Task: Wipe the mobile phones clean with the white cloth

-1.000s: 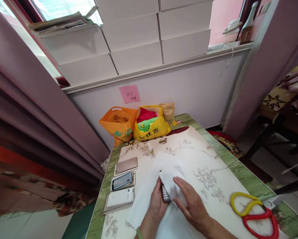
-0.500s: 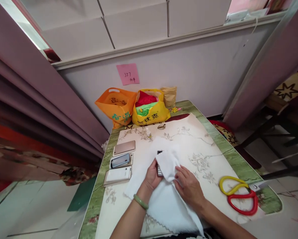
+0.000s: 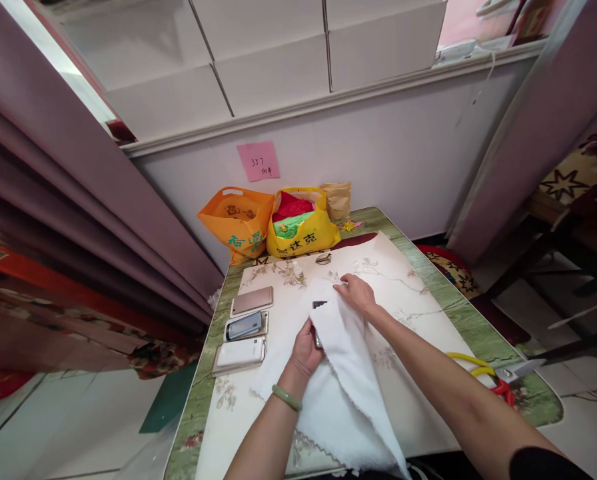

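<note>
My left hand (image 3: 308,350) is closed around the left side of a small dark keypad phone (image 3: 319,305), fingers and thumb at its edge. A white cloth (image 3: 351,353) with a zigzag-cut edge lies folded over most of the phone, leaving its dark top end and a strip of its left side showing. Beyond the phone's upper right, my right hand (image 3: 357,293) has its fingers pinched at the far part of the cloth. The fingertips partly hide the fabric there. More of the cloth spreads under the phone and hangs toward my body.
On the left lie a rose-gold phone (image 3: 252,301), a blue-grey phone (image 3: 243,326) and a white phone (image 3: 241,353). Large scissors (image 3: 503,387) sit at the right, partly behind my forearm. An orange bag (image 3: 238,223) and a yellow bag (image 3: 303,233) stand at the back.
My right hand has moved forward from the phone's lower right to its upper right. The bunched cloth over the phone is now a longer, flatter flap. My left hand stays at the phone.
</note>
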`<act>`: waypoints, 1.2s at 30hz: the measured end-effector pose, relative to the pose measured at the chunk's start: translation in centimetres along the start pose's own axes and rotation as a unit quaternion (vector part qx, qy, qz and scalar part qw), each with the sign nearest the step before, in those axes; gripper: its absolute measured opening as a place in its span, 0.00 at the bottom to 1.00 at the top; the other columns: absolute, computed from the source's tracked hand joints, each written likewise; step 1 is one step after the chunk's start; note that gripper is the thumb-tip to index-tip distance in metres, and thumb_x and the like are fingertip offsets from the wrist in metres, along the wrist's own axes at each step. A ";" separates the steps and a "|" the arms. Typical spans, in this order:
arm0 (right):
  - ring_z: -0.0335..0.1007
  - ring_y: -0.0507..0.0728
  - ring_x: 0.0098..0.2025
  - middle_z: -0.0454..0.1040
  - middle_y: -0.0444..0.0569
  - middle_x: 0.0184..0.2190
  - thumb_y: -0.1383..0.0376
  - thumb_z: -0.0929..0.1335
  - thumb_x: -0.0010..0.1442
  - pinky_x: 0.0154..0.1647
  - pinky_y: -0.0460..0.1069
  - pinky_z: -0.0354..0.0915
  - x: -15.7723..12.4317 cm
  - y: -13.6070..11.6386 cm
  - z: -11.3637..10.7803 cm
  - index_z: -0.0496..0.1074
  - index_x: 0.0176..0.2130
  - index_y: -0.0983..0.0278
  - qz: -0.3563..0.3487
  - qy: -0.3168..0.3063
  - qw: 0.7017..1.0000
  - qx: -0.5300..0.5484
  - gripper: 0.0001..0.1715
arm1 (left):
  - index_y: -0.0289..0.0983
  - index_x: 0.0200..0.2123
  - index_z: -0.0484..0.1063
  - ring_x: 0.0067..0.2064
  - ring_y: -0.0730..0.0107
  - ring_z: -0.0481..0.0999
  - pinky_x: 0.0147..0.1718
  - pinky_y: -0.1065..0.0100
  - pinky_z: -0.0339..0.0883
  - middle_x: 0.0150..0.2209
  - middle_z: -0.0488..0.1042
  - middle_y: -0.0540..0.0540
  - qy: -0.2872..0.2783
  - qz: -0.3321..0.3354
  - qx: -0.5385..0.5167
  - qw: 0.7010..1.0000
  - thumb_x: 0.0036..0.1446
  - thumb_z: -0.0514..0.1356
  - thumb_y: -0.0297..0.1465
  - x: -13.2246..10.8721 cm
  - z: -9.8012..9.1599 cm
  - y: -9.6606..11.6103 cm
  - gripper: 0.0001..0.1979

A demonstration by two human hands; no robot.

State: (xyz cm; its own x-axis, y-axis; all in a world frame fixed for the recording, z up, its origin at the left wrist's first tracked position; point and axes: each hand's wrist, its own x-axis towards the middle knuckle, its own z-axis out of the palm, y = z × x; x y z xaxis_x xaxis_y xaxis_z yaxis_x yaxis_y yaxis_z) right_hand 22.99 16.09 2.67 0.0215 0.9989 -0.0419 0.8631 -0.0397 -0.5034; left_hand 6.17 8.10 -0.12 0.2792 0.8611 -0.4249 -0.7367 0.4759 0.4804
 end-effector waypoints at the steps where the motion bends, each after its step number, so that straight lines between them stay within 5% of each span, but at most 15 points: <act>1: 0.68 0.59 0.49 0.74 0.53 0.48 0.53 0.66 0.60 0.47 0.50 0.58 1.1 -0.7 0.3 0.71 0.49 0.63 -0.006 -0.005 1.000 -0.009 0.22 | 0.32 0.47 0.74 0.48 0.60 0.78 0.54 0.60 0.67 0.42 0.80 0.41 -0.004 -0.002 -0.002 1.000 0.60 0.57 0.33 -0.1 -0.1 0.0 0.15; 7: 0.71 0.57 0.39 0.77 0.50 0.32 0.60 0.71 0.54 0.42 0.50 0.57 3.0 -2.9 1.8 0.75 0.33 0.62 -0.037 -0.044 0.998 -0.041 0.08 | 0.30 0.46 0.75 0.51 0.57 0.76 0.58 0.58 0.62 0.44 0.80 0.39 -0.018 -0.008 -0.017 1.000 0.59 0.57 0.32 -0.4 -0.8 -0.2 0.15; 19: 0.71 0.57 0.40 0.77 0.47 0.39 0.57 0.66 0.61 0.38 0.49 0.58 4.9 -4.3 -0.4 0.74 0.39 0.59 -0.028 0.023 0.999 -0.018 0.11 | 0.30 0.46 0.74 0.49 0.57 0.77 0.57 0.59 0.63 0.42 0.80 0.39 -0.014 -0.003 -0.018 1.000 0.59 0.57 0.31 2.1 1.0 0.1 0.15; 23: 0.72 0.54 0.39 0.77 0.46 0.38 0.55 0.63 0.64 0.35 0.47 0.59 2.0 -3.0 -0.9 0.70 0.48 0.59 -0.021 0.035 0.999 0.016 0.16 | 0.31 0.49 0.73 0.50 0.58 0.77 0.58 0.59 0.63 0.43 0.80 0.40 -0.014 -0.005 -0.029 0.999 0.60 0.56 0.31 2.6 1.0 0.4 0.16; 30: 0.68 0.53 0.27 0.73 0.42 0.27 0.50 0.65 0.61 0.32 0.47 0.62 -7.3 -1.2 0.1 0.69 0.37 0.59 -0.102 0.020 0.980 0.168 0.16 | 0.32 0.45 0.75 0.52 0.57 0.75 0.57 0.57 0.63 0.43 0.80 0.40 -0.020 -0.023 -0.064 0.997 0.61 0.56 0.33 3.1 0.6 0.3 0.14; 36: 0.68 0.54 0.29 0.72 0.44 0.29 0.54 0.66 0.59 0.35 0.49 0.66 -7.5 -2.1 3.4 0.69 0.40 0.59 -0.081 0.046 0.970 0.223 0.13 | 0.33 0.43 0.75 0.53 0.57 0.74 0.58 0.57 0.61 0.42 0.79 0.40 -0.027 -0.036 -0.068 0.997 0.62 0.55 0.34 2.8 0.3 0.4 0.14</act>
State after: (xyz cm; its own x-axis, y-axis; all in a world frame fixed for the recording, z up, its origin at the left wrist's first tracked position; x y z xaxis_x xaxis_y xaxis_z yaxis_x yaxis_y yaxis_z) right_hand 19.28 8.61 1.08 -0.0345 0.9901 0.1359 0.5544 0.1321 -0.8217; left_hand 6.82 10.75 -0.83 0.3646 0.8352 -0.4118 -0.7887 0.5121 0.3403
